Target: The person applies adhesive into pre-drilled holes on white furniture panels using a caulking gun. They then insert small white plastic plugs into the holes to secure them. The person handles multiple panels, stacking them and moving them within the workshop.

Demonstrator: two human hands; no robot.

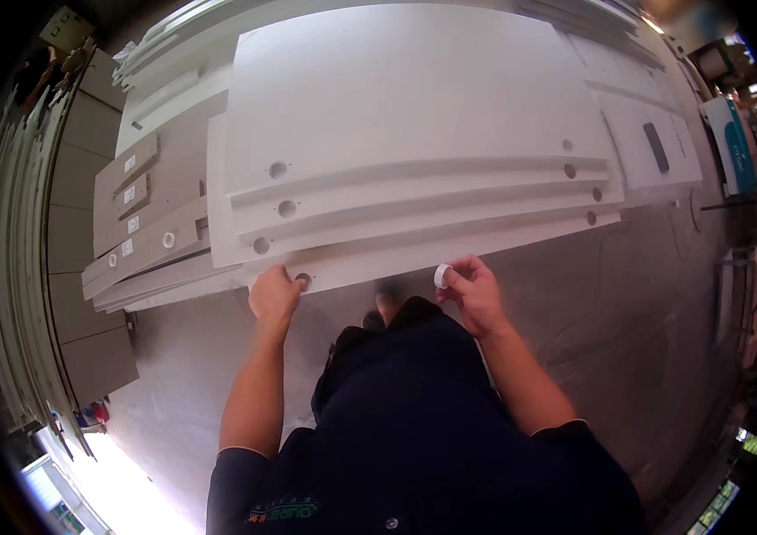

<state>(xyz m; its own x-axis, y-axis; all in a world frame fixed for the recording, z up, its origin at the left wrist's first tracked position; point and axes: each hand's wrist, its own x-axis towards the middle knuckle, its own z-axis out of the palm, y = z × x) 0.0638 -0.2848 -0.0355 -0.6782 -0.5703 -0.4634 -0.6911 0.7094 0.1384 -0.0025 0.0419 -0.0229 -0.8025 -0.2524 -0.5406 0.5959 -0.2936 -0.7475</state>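
Note:
Several large white panels (414,98) lie in a staggered stack in front of me, their near edges stepped toward my body. Round holes run near both ends of these edges, among them a hole (304,281) in the lowest panel. My left hand (275,292) is at that panel's near left edge, fingers curled at the edge and thumb beside the hole. In my right hand (475,294) is a small white roll of tape (442,275), pinched between thumb and fingers above the floor, just off the panel's near edge.
Brown-grey boards (142,209) with white labels and two white rings (169,240) lie to the left. Long upright boards (17,241) stand farther left. A dark oblong thing (656,147) rests on a panel at the right. A blue-and-white box (732,147) stands beyond it.

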